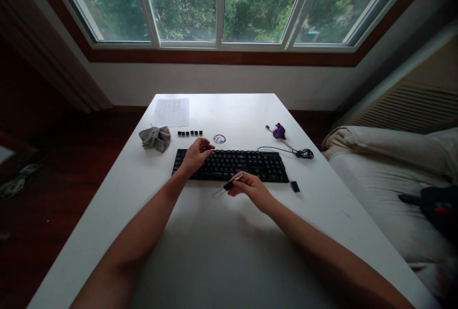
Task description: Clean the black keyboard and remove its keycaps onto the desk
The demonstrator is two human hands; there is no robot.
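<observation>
A black keyboard lies across the middle of the white table. My left hand is over its upper left part, thumb and fingers pinched around a small dark keycap. In front of the keyboard's near edge, my right hand is closed on a keycap puller with a black grip. Its thin wire loops point left and down, and nothing shows in them. Behind the keyboard, several loose black keycaps stand in a row. A small round dish or disc is just right of that row.
A crumpled grey cloth and a printed paper sheet lie at the left. On the right are a purple object, a brush, the coiled cable and a small black block. A couch stands beside the table.
</observation>
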